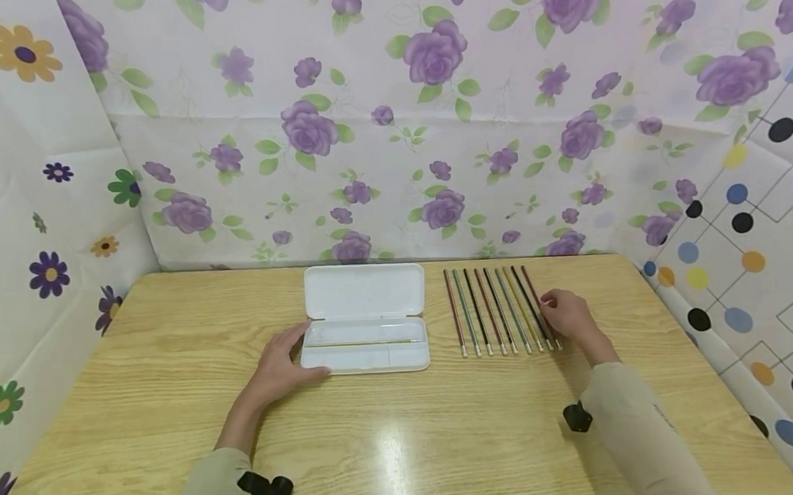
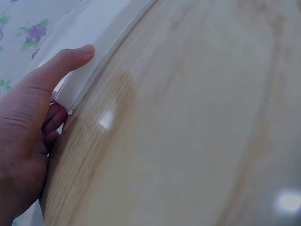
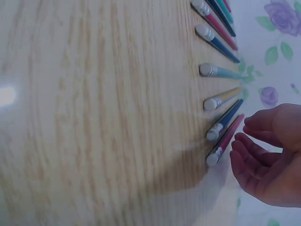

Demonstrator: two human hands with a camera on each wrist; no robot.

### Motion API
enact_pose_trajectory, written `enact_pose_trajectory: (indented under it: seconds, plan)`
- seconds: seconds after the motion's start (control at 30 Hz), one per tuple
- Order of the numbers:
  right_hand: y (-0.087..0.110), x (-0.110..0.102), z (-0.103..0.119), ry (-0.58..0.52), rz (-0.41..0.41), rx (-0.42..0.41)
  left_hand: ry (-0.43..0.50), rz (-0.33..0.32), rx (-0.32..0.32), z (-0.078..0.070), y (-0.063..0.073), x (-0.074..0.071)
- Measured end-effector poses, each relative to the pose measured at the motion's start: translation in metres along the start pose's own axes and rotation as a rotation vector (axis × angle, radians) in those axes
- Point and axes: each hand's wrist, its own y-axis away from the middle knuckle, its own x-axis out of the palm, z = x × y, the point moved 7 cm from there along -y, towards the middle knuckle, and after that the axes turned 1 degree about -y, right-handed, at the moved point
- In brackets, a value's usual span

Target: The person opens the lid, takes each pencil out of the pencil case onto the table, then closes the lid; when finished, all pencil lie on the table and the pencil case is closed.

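Note:
A white pencil case (image 1: 366,357) lies with its lid (image 1: 365,290) folded back, and a slim yellowish pencil (image 1: 362,343) is inside it. At its left end my left hand (image 1: 282,367) grips the case, thumb over the front edge and fingers around the end. To the right, several coloured pencils lie side by side, white eraser ends toward me. Beside the rightmost one, a dark red pencil (image 1: 530,288), is my right hand (image 1: 567,314). The right wrist view shows its loosely curled fingers (image 3: 249,157) close to that pencil, with a gap below the thumb.
The wooden table (image 1: 395,431) meets a flowered cloth (image 1: 377,164) along its back edge. Patterned sheets hang at the left and right. The neighbouring pencils, including a black one (image 1: 527,296) and a yellow one (image 1: 521,300), lie close together.

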Motion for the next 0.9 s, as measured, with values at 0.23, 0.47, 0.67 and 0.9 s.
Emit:
enact_pose_trajectory:
  seconds: [0.23, 0.47, 0.67, 0.9]
  plan:
    - [-0.001, -0.003, 0.035, -0.004, -0.053, -0.084, -0.009, 0.002, -0.013, 0.000, 0.000, -0.001]
    - [0.003, 0.008, 0.085, 0.005, -0.051, -0.246, -0.016, 0.007, -0.023, 0.001, 0.000, 0.000]
    - [0.009, 0.033, 0.123, 0.007, 0.050, -0.365, -0.021, 0.013, -0.035, 0.003, 0.000, 0.001]
    - [0.018, 0.072, 0.166, -0.036, 0.103, -0.509, -0.027, 0.010, -0.037, 0.004, 0.000, 0.000]
